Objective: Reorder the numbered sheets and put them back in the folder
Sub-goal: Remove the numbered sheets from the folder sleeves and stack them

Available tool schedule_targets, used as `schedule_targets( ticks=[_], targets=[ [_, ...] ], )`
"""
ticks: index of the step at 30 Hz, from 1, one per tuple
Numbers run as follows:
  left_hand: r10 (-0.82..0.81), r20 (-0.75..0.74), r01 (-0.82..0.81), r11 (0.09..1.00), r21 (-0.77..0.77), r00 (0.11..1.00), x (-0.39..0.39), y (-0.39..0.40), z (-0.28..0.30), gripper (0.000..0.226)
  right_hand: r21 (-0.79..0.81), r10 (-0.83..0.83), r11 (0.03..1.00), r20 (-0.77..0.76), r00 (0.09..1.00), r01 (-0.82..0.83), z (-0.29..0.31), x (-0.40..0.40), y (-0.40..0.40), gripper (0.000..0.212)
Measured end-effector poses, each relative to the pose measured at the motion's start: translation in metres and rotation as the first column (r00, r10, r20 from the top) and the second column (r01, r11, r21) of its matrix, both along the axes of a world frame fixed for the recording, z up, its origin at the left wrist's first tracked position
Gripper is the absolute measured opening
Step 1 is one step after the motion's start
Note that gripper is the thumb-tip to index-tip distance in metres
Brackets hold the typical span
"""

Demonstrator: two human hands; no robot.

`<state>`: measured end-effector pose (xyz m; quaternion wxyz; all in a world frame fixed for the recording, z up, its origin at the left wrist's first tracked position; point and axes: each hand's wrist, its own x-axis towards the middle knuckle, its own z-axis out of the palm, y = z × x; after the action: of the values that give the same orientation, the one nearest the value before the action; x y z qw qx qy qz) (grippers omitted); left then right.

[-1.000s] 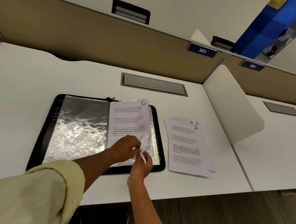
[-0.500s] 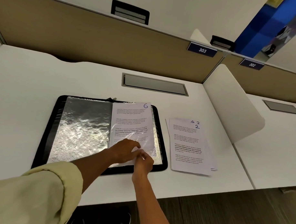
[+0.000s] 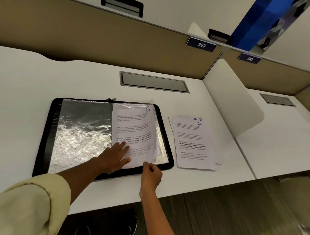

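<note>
A black zip folder (image 3: 44, 140) lies open on the white desk, its clear plastic sleeves shining. The sheet numbered 6 (image 3: 132, 127) sits on the folder's right half, partly inside a sleeve. My left hand (image 3: 114, 158) rests flat on the lower part of that sheet, fingers straight. My right hand (image 3: 151, 173) pinches the sheet's bottom right corner at the folder's front edge. A loose stack of sheets (image 3: 193, 143), with 2 on top and other numbers peeking out, lies to the right of the folder.
A white divider panel (image 3: 230, 97) stands right of the stack. A grey cable hatch (image 3: 153, 82) is set into the desk behind the folder. The desk's front edge (image 3: 147, 201) runs just below my hands.
Sheet 6 has slid further down into place on the folder's right half. My left hand went from gripping the sheet's lower edge to lying flat on it; my right hand moved slightly right.
</note>
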<state>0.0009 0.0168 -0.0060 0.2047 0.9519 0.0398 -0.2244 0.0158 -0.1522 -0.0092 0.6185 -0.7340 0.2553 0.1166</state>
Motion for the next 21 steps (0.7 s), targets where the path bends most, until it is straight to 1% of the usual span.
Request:
schedule_targets(
  ticks=[2,5,10,14,16,19,21],
  targets=[
    [-0.021,-0.008,0.021,1.000,0.010,1.000,-0.004,0.002,-0.002,0.071,-0.011,-0.012,1.000,-0.004,1.000,0.012,-0.001,-0.007,-0.003,0.018],
    [-0.039,-0.011,0.039,0.999,0.020,0.999,-0.005,0.002,-0.001,0.070,-0.021,-0.031,0.999,-0.020,0.999,0.031,-0.003,-0.017,-0.008,0.010],
    [-0.058,-0.017,0.058,0.998,0.001,0.998,-0.005,0.002,0.001,0.070,-0.028,-0.098,0.995,0.000,0.995,0.098,-0.009,-0.034,-0.018,0.017],
    [-0.081,-0.026,0.080,0.996,-0.029,0.996,-0.005,-0.002,0.004,0.070,0.002,-0.185,0.983,0.040,0.982,0.185,-0.005,-0.045,-0.028,0.006],
    [-0.092,-0.031,0.091,0.995,-0.039,0.995,-0.007,-0.004,0.005,0.070,0.020,-0.216,0.976,0.052,0.975,0.215,-0.004,-0.050,-0.032,0.006],
    [-0.111,-0.025,0.110,0.993,-0.043,0.993,-0.009,-0.007,0.002,0.071,0.011,-0.207,0.978,0.031,0.978,0.207,-0.007,-0.055,-0.034,0.006],
    [-0.117,-0.023,0.116,0.992,-0.045,0.993,-0.012,-0.007,-0.003,0.071,0.062,-0.182,0.982,0.015,0.983,0.181,-0.009,-0.058,-0.033,0.004]
  ],
)
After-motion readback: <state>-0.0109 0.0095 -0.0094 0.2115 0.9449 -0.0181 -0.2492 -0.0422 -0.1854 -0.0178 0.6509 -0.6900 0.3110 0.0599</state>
